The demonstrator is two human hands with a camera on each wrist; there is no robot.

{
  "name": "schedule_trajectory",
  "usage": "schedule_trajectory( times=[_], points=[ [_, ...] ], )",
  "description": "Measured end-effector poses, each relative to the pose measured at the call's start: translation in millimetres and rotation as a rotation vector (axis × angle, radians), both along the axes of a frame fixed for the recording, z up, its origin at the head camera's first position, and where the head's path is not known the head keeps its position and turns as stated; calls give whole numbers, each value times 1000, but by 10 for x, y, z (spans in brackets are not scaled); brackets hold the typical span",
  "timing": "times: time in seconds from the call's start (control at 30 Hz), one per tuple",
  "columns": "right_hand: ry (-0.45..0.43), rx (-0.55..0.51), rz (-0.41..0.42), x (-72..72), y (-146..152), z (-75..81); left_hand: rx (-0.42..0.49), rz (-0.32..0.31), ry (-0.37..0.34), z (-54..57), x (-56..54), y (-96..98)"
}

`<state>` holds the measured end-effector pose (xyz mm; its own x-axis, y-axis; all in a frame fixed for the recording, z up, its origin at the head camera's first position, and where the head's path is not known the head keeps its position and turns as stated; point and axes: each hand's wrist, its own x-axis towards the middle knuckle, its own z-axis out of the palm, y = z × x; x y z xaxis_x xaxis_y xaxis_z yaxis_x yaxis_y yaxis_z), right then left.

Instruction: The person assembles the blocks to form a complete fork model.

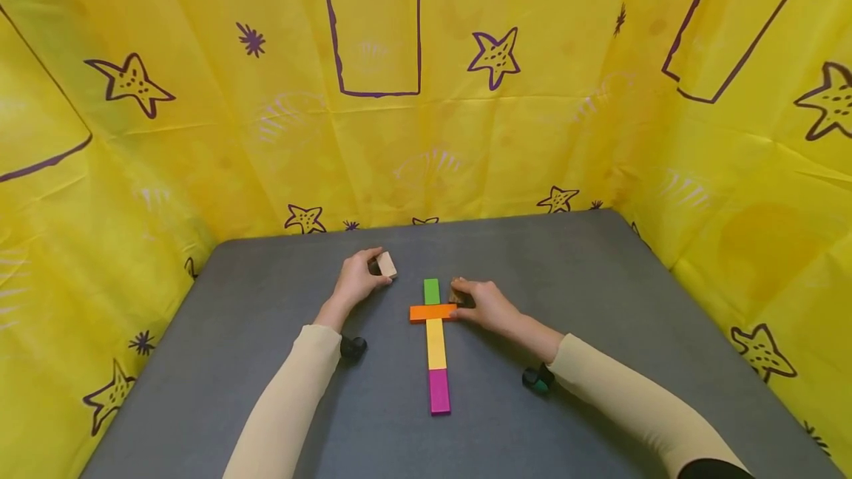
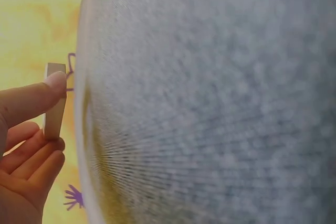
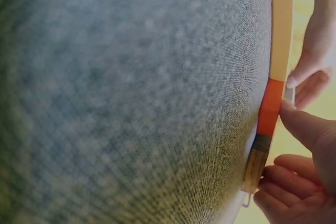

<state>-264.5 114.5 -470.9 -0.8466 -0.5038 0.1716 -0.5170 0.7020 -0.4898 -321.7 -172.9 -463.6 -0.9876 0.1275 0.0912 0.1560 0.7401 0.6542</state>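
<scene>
My left hand [image 1: 356, 278] holds a pale wooden block [image 1: 387, 265] by its edges between thumb and fingers, left of the coloured blocks; the left wrist view shows that block [image 2: 54, 114] upright in the grip. My right hand [image 1: 489, 305] has its fingers on a brown wooden block [image 1: 456, 296], with the thumb at the right end of an orange block [image 1: 431, 313]. In the right wrist view the brown block [image 3: 255, 166] adjoins the orange block [image 3: 270, 107]. The orange block lies crosswise between a green block [image 1: 431, 290] and a yellow block [image 1: 435, 344]; a magenta block [image 1: 439, 392] continues the column nearer me.
The blocks lie on a dark grey table [image 1: 266, 405] with rounded far corners. Yellow cloth [image 1: 373, 139] with purple drawings encloses its back and sides. Dark devices are strapped at the left wrist [image 1: 353, 347] and right wrist [image 1: 536, 380].
</scene>
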Motion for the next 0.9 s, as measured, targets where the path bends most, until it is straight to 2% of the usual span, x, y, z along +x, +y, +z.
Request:
schedule_trajectory(
  times=[0.27, 0.6, 0.9],
  points=[
    [-11, -10, -9, 7, -6, 4, -23, -30, 60, 87, 112, 43],
    [-26, -4, -20, 2, -11, -5, -34, -75, 60, 190, 273, 150],
    [-15, -11, -12, -3, -8, -1, -41, -114, 109, 221, 387, 251]
  ],
)
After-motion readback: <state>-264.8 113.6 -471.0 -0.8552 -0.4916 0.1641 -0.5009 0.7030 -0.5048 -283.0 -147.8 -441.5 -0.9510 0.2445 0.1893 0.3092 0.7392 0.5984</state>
